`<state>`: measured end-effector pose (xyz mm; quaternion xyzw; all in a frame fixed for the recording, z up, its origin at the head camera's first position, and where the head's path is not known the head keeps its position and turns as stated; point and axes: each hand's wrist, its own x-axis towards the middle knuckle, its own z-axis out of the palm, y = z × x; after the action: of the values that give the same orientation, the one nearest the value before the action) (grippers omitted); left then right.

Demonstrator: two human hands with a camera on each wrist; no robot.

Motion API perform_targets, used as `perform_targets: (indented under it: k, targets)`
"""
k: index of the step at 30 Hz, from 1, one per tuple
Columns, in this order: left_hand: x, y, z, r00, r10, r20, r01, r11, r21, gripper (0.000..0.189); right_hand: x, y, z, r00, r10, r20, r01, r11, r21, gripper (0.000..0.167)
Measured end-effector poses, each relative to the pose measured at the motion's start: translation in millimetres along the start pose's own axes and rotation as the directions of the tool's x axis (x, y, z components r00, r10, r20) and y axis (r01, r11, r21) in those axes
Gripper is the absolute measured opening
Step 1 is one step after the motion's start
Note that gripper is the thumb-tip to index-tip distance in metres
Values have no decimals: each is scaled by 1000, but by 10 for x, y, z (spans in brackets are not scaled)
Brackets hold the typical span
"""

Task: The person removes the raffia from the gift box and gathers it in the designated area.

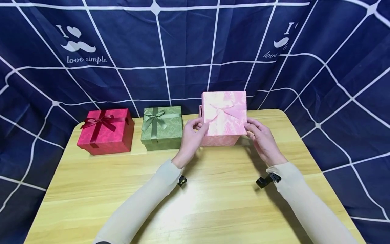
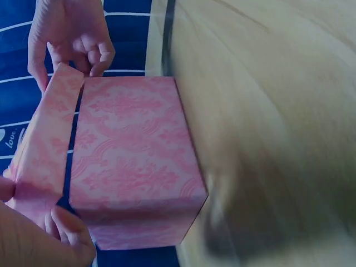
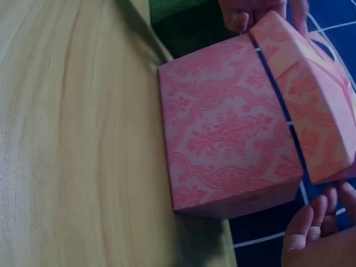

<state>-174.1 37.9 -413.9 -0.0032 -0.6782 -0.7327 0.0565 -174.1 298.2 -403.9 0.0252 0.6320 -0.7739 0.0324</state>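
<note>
Both hands hold a pink patterned gift box lid [image 1: 226, 127] by its left and right sides. A pale pink ribbon bow [image 1: 223, 110] decorates its top. My left hand [image 1: 192, 138] pinches the left edge, thumb on the near corner. On the opposite side, my right hand [image 1: 263, 139] grips the right edge between thumb and fingers. Below the lid stands the matching pink box base [image 2: 130, 139], upright on the table. Both wrist views show a narrow gap between lid and base. The base's inside is mostly hidden under the lid.
To the left stands a green gift box [image 1: 163, 130] with a green bow, close by my left hand. Further left is a red gift box [image 1: 105, 134] with a dark red bow. A dark blue curtain [image 1: 189, 81] hangs behind the wooden table [image 1: 213, 203].
</note>
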Motion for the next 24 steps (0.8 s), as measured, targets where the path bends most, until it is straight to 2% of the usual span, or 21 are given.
perform_targets:
  k: [5,10,14,18,21,24]
  targets:
    - [-58,42,-83,991,117,59,-119,992,33,39,-77,-64,-37,997,-75,35,72,995,69,26]
    - [-122,70,-202,970,193,150,-188,981,-46,50,-173,-138,-65,978,-169,123,153,980,131,34]
    - [-165,81,-310,955,193,227,-175,980,-94,54,-264,-175,-97,954,-226,195,209,972,104,30]
    - [-211,84,-396,949,181,258,-177,983,-41,55,-352,-191,-118,945,-233,231,231,972,37,23]
    - [-257,90,-449,941,179,287,-181,983,-19,54,-409,-194,-141,944,-216,249,222,975,4,27]
    - [-297,93,-486,931,180,317,-186,982,-12,52,-467,-181,-169,947,-198,253,204,979,2,40]
